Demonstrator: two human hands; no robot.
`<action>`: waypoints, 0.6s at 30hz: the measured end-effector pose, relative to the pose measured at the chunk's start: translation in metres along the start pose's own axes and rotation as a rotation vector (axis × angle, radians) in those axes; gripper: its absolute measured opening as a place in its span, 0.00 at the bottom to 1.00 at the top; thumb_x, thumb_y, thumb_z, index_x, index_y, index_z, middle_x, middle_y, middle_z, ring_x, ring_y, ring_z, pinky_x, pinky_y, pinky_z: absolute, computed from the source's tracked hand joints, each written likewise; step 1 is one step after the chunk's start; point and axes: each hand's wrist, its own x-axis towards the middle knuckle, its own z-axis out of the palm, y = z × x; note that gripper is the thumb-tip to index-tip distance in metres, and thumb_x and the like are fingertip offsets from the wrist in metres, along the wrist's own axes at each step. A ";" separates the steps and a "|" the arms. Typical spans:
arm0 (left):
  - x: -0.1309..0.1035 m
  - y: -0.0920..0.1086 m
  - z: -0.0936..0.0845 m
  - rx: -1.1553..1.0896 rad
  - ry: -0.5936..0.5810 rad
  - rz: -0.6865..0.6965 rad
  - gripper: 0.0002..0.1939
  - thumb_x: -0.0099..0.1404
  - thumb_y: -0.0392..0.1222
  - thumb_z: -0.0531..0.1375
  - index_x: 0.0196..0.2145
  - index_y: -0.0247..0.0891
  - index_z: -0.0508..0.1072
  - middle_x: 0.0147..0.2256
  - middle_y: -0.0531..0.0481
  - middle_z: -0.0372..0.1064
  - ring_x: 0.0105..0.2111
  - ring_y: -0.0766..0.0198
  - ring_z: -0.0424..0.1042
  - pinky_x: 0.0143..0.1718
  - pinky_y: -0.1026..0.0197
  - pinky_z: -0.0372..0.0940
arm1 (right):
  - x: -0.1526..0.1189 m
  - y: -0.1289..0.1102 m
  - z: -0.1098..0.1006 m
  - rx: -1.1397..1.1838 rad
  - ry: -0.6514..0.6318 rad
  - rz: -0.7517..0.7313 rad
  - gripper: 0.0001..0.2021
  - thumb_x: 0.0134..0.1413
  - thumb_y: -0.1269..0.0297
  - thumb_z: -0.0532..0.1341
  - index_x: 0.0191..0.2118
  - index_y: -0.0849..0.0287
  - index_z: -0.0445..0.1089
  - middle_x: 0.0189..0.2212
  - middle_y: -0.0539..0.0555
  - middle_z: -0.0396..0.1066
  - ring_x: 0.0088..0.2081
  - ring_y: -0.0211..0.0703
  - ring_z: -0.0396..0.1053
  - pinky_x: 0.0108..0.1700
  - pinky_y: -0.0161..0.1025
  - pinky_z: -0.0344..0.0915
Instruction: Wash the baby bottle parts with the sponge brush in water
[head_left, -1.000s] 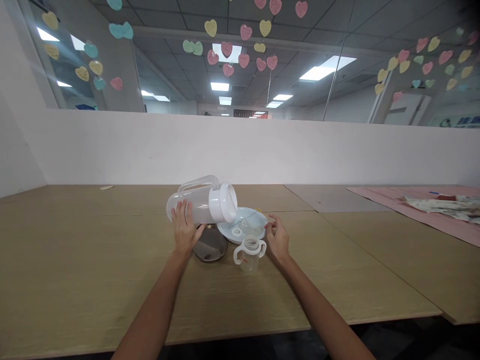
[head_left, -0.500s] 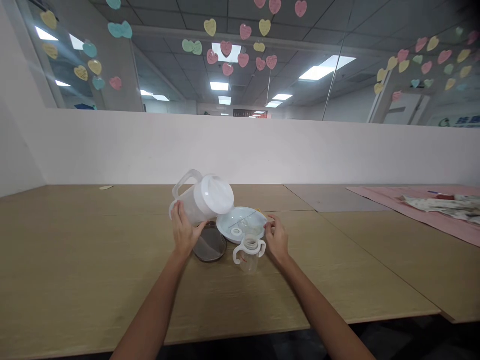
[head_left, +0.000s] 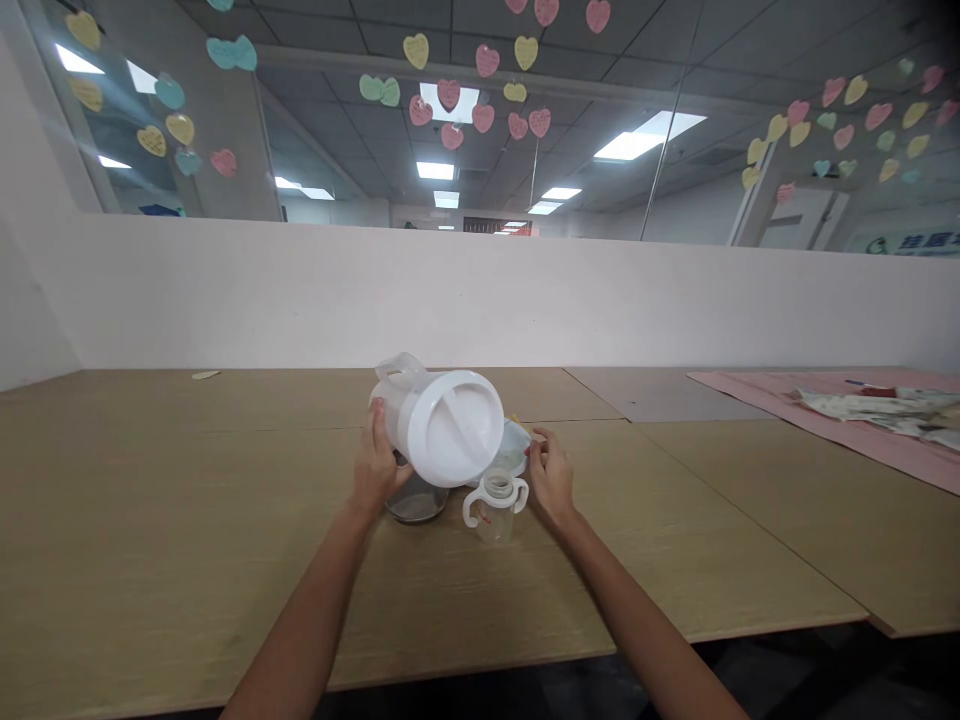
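My left hand (head_left: 379,466) is wrapped round a translucent pitcher (head_left: 455,428) with a round white lid, holding it off the table and tilted to the right. Under the lid's right side shows part of a pale blue plate (head_left: 513,447); the pitcher hides most of it. My right hand (head_left: 550,472) is by the plate's right rim with its fingers curled together, and I cannot make out what is in them. Upright in front of the plate stands a clear baby bottle (head_left: 496,512) with two white handles and no cap. A dark round metal tray (head_left: 417,502) lies partly below the pitcher.
A wooden table (head_left: 187,540) runs back to a white wall (head_left: 337,290). To the right, a pink cloth (head_left: 757,390) carries a crumpled pale fabric (head_left: 877,412). A small flat pale piece (head_left: 205,375) lies near the wall at left.
The pitcher has swung right and tipped further, its lid now facing me and covering much of the plate. My right hand stays almost where it was.
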 end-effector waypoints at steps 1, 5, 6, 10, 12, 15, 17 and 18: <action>0.000 0.000 0.001 0.017 -0.004 0.014 0.46 0.58 0.55 0.55 0.62 0.28 0.37 0.61 0.30 0.44 0.62 0.44 0.45 0.58 0.46 0.54 | 0.000 0.000 0.000 0.001 0.004 0.004 0.21 0.57 0.56 0.45 0.49 0.63 0.64 0.32 0.56 0.72 0.35 0.44 0.67 0.40 0.40 0.61; 0.002 0.000 -0.001 0.041 -0.040 -0.002 0.47 0.57 0.57 0.55 0.62 0.26 0.37 0.61 0.28 0.43 0.62 0.41 0.44 0.58 0.44 0.53 | 0.000 -0.002 0.000 0.009 -0.001 0.025 0.22 0.58 0.54 0.44 0.49 0.62 0.64 0.31 0.55 0.72 0.35 0.44 0.67 0.40 0.40 0.60; 0.003 0.002 -0.002 0.041 -0.052 -0.026 0.47 0.57 0.57 0.55 0.62 0.26 0.38 0.61 0.28 0.42 0.62 0.41 0.43 0.58 0.43 0.52 | 0.000 -0.002 -0.001 0.012 -0.005 0.032 0.22 0.59 0.54 0.44 0.49 0.62 0.64 0.31 0.55 0.72 0.35 0.44 0.67 0.40 0.40 0.60; 0.008 0.009 -0.006 0.073 -0.037 -0.206 0.51 0.55 0.59 0.58 0.62 0.25 0.38 0.61 0.27 0.42 0.61 0.39 0.44 0.58 0.42 0.50 | 0.000 -0.003 -0.001 0.016 -0.001 0.033 0.22 0.59 0.54 0.44 0.49 0.62 0.64 0.32 0.55 0.71 0.35 0.43 0.67 0.41 0.40 0.60; 0.011 0.010 -0.007 0.095 0.012 -0.344 0.53 0.53 0.61 0.59 0.62 0.26 0.38 0.60 0.26 0.44 0.60 0.39 0.47 0.57 0.42 0.53 | 0.000 -0.002 -0.001 0.017 0.002 0.025 0.22 0.59 0.54 0.44 0.48 0.62 0.65 0.31 0.54 0.71 0.35 0.43 0.67 0.41 0.40 0.60; 0.012 0.006 -0.006 0.128 0.086 -0.551 0.54 0.51 0.63 0.59 0.62 0.27 0.38 0.58 0.27 0.46 0.58 0.39 0.50 0.54 0.41 0.56 | 0.001 0.000 0.000 0.017 0.008 0.017 0.22 0.59 0.53 0.44 0.48 0.62 0.65 0.31 0.55 0.71 0.35 0.43 0.67 0.42 0.40 0.60; 0.011 -0.001 -0.005 0.148 0.112 -0.648 0.55 0.51 0.64 0.58 0.62 0.27 0.38 0.58 0.26 0.47 0.58 0.39 0.50 0.54 0.40 0.55 | 0.000 0.000 0.001 0.011 0.015 0.012 0.23 0.59 0.53 0.43 0.48 0.62 0.65 0.32 0.55 0.71 0.36 0.43 0.67 0.42 0.40 0.60; 0.010 -0.004 -0.004 0.151 0.109 -0.678 0.55 0.51 0.64 0.58 0.62 0.26 0.37 0.58 0.26 0.46 0.59 0.38 0.49 0.54 0.40 0.54 | 0.000 0.000 0.001 0.006 0.018 0.010 0.23 0.59 0.53 0.43 0.48 0.62 0.65 0.32 0.55 0.71 0.36 0.43 0.67 0.42 0.40 0.60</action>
